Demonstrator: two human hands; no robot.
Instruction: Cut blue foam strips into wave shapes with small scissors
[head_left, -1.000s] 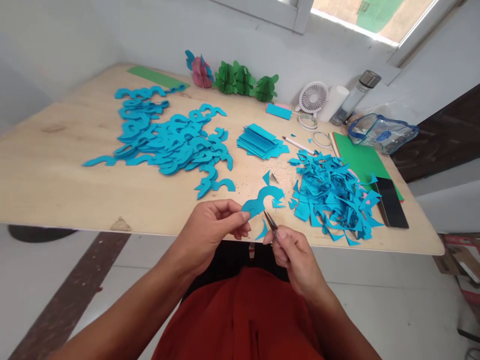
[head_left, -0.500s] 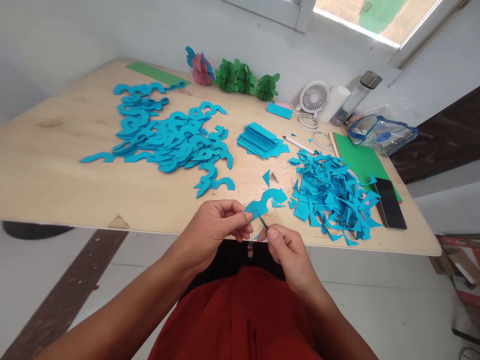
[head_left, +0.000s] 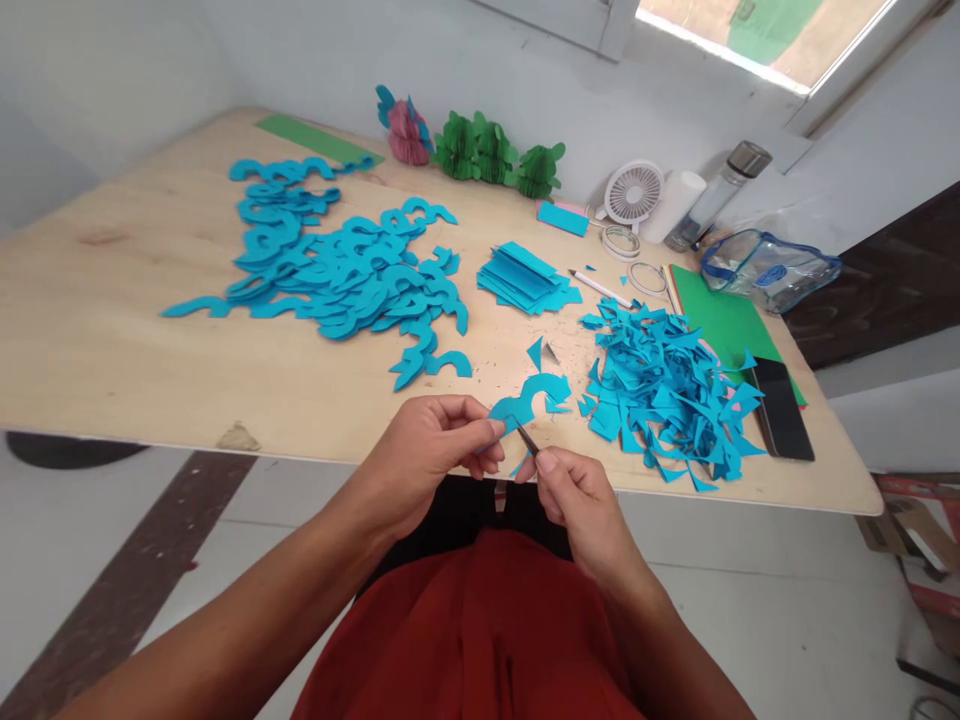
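Observation:
My left hand (head_left: pixel 457 440) pinches the near end of a wavy blue paper strip (head_left: pixel 547 387) between thumb and fingers, just above the table's front edge. In my closed right hand (head_left: pixel 566 482) is a small pair of scissors (head_left: pixel 528 440); the handles are hidden by the fingers. Its dark blades point up and left, with the tip at the strip's edge close to my left thumb. A heap of blue paper scraps (head_left: pixel 660 380) lies to the right of my hands. Many cut wavy blue pieces (head_left: pixel 352 270) are piled to the left.
Behind my hands lies a stack of folded blue paper (head_left: pixel 525 278) beside a white pen (head_left: pixel 600 288). A phone (head_left: pixel 781 410) and green sheets (head_left: pixel 724 315) are at the right. Along the wall stand green paper figures (head_left: pixel 476 148), a small fan (head_left: pixel 634 192) and a bottle (head_left: pixel 720 195).
The scissors' blades have shifted slightly and show wider and longer than before. Both hands keep nearly the same place, and the view has tilted a little.

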